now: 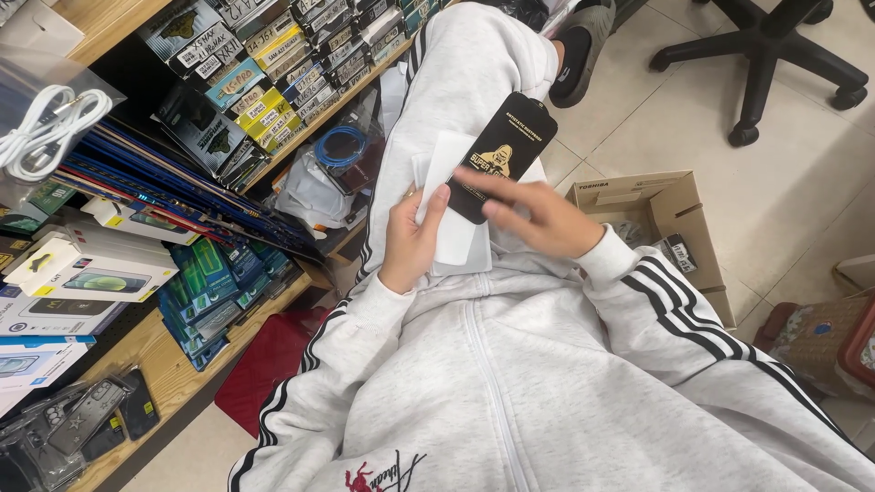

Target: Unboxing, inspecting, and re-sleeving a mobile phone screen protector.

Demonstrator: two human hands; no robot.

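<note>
1. Black, phone-shaped screen protector (499, 157) lies tilted on a white sleeve (453, 196) over the person's lap, resting on grey track trousers.
2. Left hand (412, 239) is closed around the sleeve's lower left edge, thumb pressed on its face.
3. Right hand (538, 217) lies flat across the protector's lower end, fingers stretched out together and blurred; whether they pinch it cannot be told.
4. Wooden shelves (169, 369) at the left carry stacked boxed phone accessories, with a coiled white cable (46, 128) in a clear bag.
5. Open cardboard box (661, 219) stands on the tiled floor just beside the right sleeve.
</note>
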